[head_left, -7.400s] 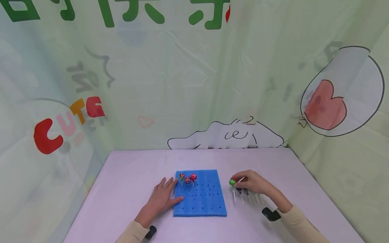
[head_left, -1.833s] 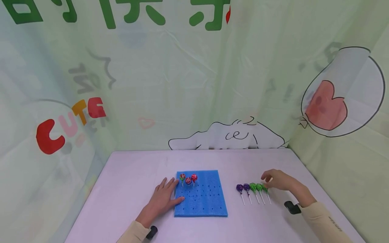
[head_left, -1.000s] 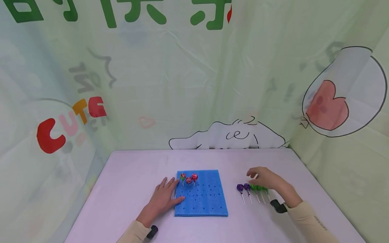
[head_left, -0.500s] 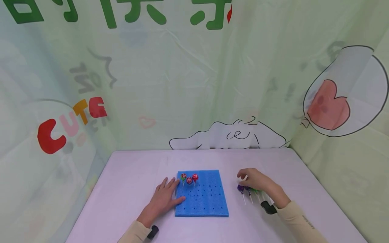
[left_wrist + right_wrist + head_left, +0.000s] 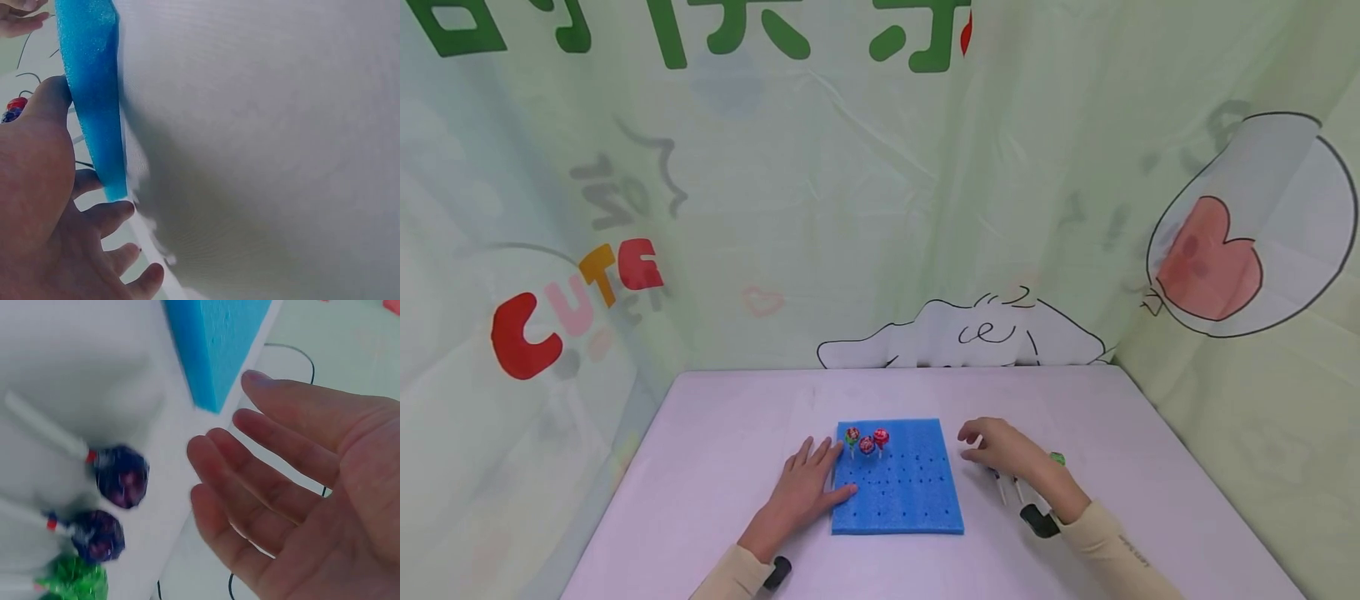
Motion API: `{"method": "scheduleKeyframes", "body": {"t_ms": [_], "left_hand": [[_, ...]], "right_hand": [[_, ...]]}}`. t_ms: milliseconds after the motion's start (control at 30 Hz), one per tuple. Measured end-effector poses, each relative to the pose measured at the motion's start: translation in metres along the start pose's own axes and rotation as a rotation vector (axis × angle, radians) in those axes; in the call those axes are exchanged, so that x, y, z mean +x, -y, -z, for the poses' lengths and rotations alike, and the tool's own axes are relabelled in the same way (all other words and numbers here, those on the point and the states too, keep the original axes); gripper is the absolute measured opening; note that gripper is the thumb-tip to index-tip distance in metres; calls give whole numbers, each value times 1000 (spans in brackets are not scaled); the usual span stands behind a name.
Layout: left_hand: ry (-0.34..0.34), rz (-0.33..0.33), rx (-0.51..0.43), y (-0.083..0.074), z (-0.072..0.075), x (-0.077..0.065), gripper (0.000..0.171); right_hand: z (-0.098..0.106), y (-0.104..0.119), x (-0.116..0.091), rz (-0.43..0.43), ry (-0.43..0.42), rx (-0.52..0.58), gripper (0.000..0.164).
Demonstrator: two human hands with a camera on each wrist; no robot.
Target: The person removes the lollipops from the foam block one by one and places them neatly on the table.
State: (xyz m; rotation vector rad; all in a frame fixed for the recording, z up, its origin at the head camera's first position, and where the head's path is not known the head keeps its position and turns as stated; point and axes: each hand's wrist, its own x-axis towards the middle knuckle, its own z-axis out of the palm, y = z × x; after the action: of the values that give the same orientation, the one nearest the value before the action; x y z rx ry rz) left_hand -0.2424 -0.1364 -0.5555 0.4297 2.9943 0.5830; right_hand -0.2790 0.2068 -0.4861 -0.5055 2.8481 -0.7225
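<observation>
A blue foam board with rows of small holes lies on the table. Three lollipops with mostly red wrappers stand upright in its far left part. My left hand rests on the board's left edge, thumb on top and fingers spread along the side. Fingers loosely bent and holding nothing, my right hand hovers between the board and a row of lying lollipops. Two purple lollipops and a green lollipop show in the right wrist view. From the head, that hand and forearm hide most of the row.
The pale table runs back to a hanging printed curtain. Another curtain closes in each side. A black wrist camera sticks out below the right wrist, near the lollipop sticks.
Earlier my right hand held a green lollipop; it then let go at the row's right end. Since then it has swept left over the row, towards the board. My left hand stays put.
</observation>
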Motion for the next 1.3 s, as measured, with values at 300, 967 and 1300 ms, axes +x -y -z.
{"method": "scheduleKeyframes", "body": {"t_ms": [300, 967, 1300], "left_hand": [[-1, 0, 5, 2, -2, 1, 84], [-5, -15, 3, 0, 1, -1, 83], [-1, -11, 19, 0, 1, -1, 83]], "right_hand": [[-9, 24, 4, 29, -45, -32, 24], [-42, 52, 20, 240, -213, -25, 29], [-57, 68, 28, 274, -295, -127, 31]]}}
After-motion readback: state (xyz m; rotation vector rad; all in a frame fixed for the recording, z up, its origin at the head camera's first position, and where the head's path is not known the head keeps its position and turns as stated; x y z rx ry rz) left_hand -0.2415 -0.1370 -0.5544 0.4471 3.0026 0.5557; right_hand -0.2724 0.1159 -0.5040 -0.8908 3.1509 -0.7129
